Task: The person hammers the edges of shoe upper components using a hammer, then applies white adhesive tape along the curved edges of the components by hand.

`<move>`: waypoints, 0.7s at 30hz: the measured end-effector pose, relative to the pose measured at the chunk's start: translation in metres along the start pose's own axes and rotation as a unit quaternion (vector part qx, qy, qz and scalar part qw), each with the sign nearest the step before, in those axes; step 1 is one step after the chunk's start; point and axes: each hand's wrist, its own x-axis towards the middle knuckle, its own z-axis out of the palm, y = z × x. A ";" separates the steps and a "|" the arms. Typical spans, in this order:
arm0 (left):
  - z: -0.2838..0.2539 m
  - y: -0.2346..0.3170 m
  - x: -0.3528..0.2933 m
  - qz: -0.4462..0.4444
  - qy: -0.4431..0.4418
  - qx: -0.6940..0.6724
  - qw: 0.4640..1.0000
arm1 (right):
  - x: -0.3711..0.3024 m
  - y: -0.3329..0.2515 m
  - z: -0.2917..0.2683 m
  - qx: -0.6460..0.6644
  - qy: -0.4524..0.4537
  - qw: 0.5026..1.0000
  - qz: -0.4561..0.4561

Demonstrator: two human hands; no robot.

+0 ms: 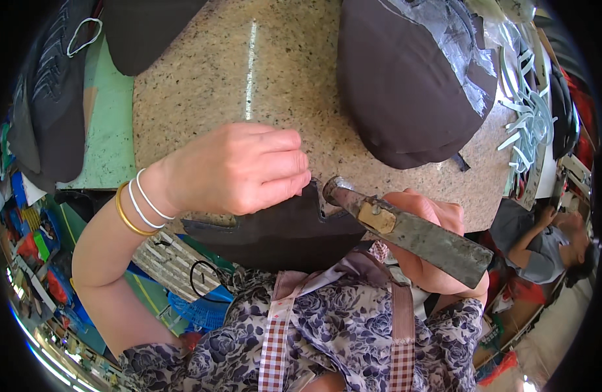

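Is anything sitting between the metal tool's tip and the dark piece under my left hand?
Nothing visible: the metal tool in the right hand already meets the dark piece beside the left hand.

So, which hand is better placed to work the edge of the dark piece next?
Probably the right hand: it grips the worn metal tool, whose tip sits at the dark piece. The left hand presses that piece flat against the stone slab.
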 end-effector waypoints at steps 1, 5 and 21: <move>0.000 -0.001 0.000 0.001 0.001 -0.004 1.000 | 0.000 -0.001 -0.001 0.000 -0.001 1.000 0.004; 0.002 -0.007 -0.001 0.035 0.003 -0.007 0.999 | 0.002 -0.003 0.003 -0.014 -0.017 0.999 0.023; -0.001 -0.009 -0.004 0.064 -0.035 -0.016 0.997 | 0.005 -0.011 0.017 -0.076 -0.029 0.996 0.023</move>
